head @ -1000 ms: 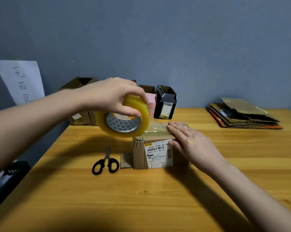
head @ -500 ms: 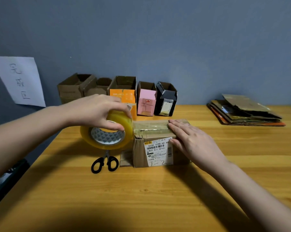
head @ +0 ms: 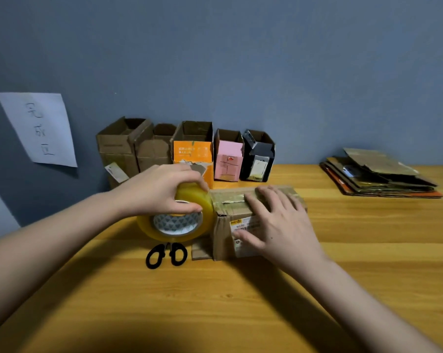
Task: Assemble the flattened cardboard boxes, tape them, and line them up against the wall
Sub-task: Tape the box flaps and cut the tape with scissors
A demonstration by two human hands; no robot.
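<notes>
A wooden table (head: 240, 314) carries everything. A brown cardboard box (head: 230, 220) sits on it just right of the left hand's (head: 161, 189) grip on the tape roll (head: 174, 220), under the right hand (head: 279, 225). Black scissors (head: 165, 254) lie just below that grip. Five open boxes (head: 193, 151) stand behind it along the wall. Flattened cardboard (head: 378, 177) is stacked well apart, far right.

Both bare forearms reach forward and inward. The left hand (head: 164, 191) curls its fingers and thumb round a tape roll (head: 176, 217), gripping it. The right hand (head: 279, 222) lies flat, fingers spread, pressing down on a box (head: 230, 207).
</notes>
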